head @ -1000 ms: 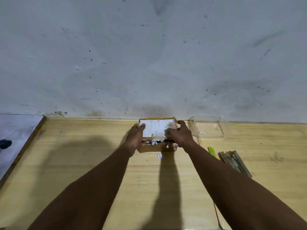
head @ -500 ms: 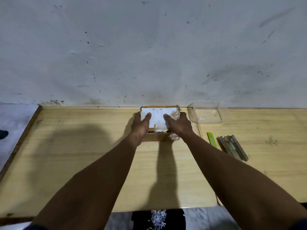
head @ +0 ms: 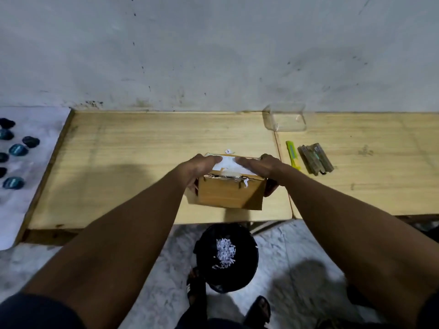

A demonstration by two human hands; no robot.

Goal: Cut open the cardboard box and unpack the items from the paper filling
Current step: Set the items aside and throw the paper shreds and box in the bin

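You are holding the cardboard box by both ends near the front edge of the desk.
Your left hand and right hand are wrapping round its short ends, fingers lying across the white-labelled top (a paper shred is poking from the torn seam). Its long axis is running left to right, a brown side facing you, with the black bin on the floor below.

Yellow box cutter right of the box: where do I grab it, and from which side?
Pinch the yellow box cutter across its narrow width at mid-body, from above: it lies flat, lengthwise away from you, with bare table on both long sides.
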